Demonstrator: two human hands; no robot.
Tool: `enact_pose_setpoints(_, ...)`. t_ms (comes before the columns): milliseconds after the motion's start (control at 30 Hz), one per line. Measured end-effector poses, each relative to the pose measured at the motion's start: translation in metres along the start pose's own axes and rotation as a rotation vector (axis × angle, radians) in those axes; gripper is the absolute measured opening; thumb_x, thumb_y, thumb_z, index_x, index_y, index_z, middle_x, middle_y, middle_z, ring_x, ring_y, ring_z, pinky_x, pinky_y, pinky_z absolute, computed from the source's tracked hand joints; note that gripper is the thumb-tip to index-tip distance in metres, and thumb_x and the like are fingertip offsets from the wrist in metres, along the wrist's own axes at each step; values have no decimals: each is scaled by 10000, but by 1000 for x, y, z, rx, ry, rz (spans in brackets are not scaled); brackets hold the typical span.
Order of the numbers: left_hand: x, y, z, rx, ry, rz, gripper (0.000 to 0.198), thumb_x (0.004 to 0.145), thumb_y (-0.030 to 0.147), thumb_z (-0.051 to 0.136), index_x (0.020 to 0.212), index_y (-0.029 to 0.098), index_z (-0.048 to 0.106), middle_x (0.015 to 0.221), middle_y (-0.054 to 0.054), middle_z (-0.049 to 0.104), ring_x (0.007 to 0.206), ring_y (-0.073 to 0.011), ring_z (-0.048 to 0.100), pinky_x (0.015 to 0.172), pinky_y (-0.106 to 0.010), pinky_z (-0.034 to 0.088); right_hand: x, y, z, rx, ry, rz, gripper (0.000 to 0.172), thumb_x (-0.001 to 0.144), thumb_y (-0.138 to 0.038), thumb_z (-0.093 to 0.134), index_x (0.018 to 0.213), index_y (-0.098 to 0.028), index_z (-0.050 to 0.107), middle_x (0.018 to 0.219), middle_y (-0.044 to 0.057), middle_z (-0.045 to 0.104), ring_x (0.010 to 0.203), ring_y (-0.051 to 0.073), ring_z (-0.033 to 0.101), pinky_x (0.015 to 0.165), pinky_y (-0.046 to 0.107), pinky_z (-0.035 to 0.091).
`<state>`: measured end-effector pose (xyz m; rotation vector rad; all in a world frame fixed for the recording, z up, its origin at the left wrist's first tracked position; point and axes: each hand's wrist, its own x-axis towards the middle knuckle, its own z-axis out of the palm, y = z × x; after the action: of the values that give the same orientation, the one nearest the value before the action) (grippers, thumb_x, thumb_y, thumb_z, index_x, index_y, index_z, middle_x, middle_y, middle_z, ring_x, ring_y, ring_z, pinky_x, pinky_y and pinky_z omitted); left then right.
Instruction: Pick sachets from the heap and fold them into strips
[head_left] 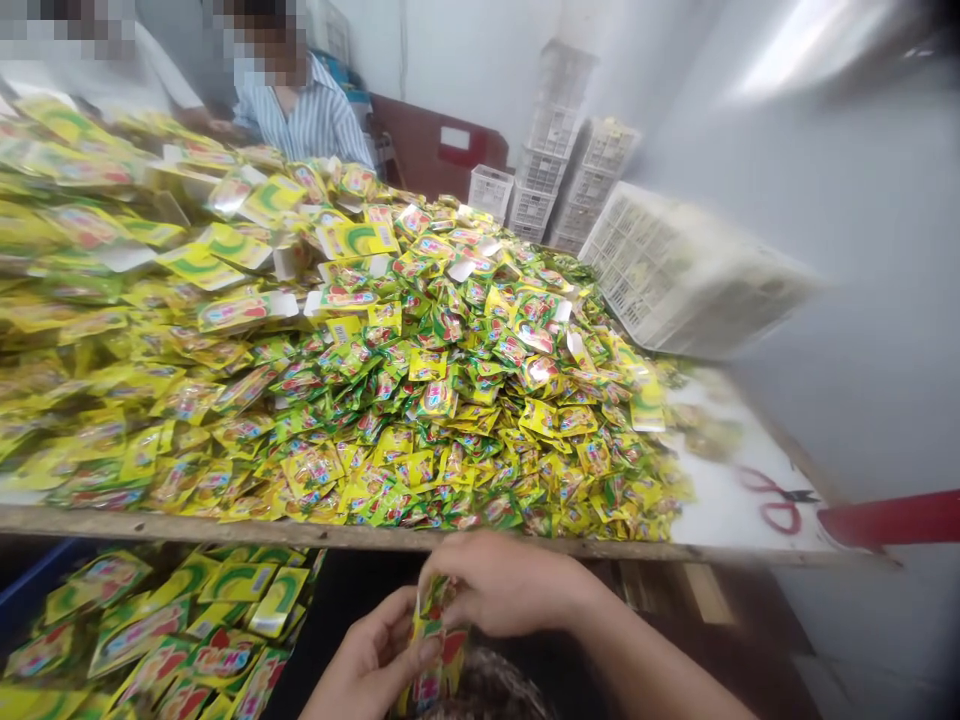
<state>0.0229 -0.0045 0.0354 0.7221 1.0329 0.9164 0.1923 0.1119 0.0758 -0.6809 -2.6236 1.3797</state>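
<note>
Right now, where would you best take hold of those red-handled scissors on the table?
I'd probably grip the scissors by their red loops, coming from above and the pile's side: they lie flat, loops toward the packet pile, blades toward the red tube.

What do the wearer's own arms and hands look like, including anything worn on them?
The left hand and right hand are ungloved. The right forearm is bare, with no sleeve, watch or bracelet in view. The left forearm is mostly cut off below; blur leaves rings uncertain.
</note>
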Motion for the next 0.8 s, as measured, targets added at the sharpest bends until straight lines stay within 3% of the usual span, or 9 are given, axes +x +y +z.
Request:
enact_pose_setpoints(67, -2, -1, -2, 14, 5, 2, 336, 832, 305, 687, 1156, 220, 677, 1178, -82, 705, 1103, -287, 624, 998, -403, 447, 1, 2, 8, 33, 153, 103, 329, 709, -180, 791, 1002, -209, 644, 885, -8, 656, 809, 148, 598, 654, 187, 397)
enact_pose_setpoints(133, -4, -4, -4, 30, 1, 10, 327, 841, 294, 678, 1162, 230, 676, 1182, -74, 705, 1100, -279, 627, 994, -395, 453, 2, 5, 17, 5, 258, 143, 293, 673, -172, 824, 908, -198, 651, 832, -15, 654, 779, 144, 592, 647, 191, 384)
enact_pose_setpoints(233, -6, -8, -7, 24, -4, 17, 333, 843, 292, 678, 1173, 249, 671, 1183, -57, 708, 1102, -268, 628, 1012, -391, 444, 1, 6, 27, -82, 235, 79, 137, 713, -153, 789, 709, -171, 653, 745, -7, 644, 711, 137, 578, 623, 207, 359)
enact_pose_setpoints(333, -5, -7, -6, -6, 21, 14, 351, 836, 303, 684, 1180, 231, 670, 1179, -66, 709, 1101, -278, 629, 1017, -407, 442, -3, 2, 27, -57, 221, 62, 49, 797, -211, 733, 822, -189, 698, 757, 2, 664, 721, 148, 595, 642, 220, 376)
enact_pose_setpoints(433, -5, -6, -5, -10, 30, 13, 353, 837, 297, 684, 1182, 220, 671, 1154, -70, 719, 1076, -280, 639, 991, -405, 461, -4, -4, 27, 10, 327, 57, 134, 812, -231, 733, 940, -217, 700, 816, -7, 666, 785, 145, 594, 729, 232, 400)
enact_pose_setpoints(500, -4, -8, -4, 12, 21, 34, 338, 847, 279, 676, 1181, 235, 670, 1146, -56, 724, 1067, -269, 643, 975, -383, 469, -3, -6, 31, 1, 395, 36, 72, 781, -225, 764, 816, -201, 707, 846, -2, 641, 845, 148, 567, 795, 254, 393)
enact_pose_setpoints(567, -4, -11, -5, 24, 10, 54, 329, 852, 265, 669, 1182, 254, 669, 1150, -42, 723, 1063, -258, 643, 957, -360, 476, -1, -4, 37, -11, 427, 23, 114, 749, -249, 795, 715, -189, 704, 892, 6, 619, 911, 159, 531, 832, 274, 382)
enact_pose_setpoints(800, -6, -18, -13, -11, 33, 0, 384, 795, 325, 725, 1164, 231, 681, 1125, -65, 734, 1043, -282, 651, 943, -384, 485, -7, 16, 71, 104, 331, 82, 161, 777, -335, 771, 695, -200, 741, 963, 15, 617, 978, 173, 501, 838, 289, 395)
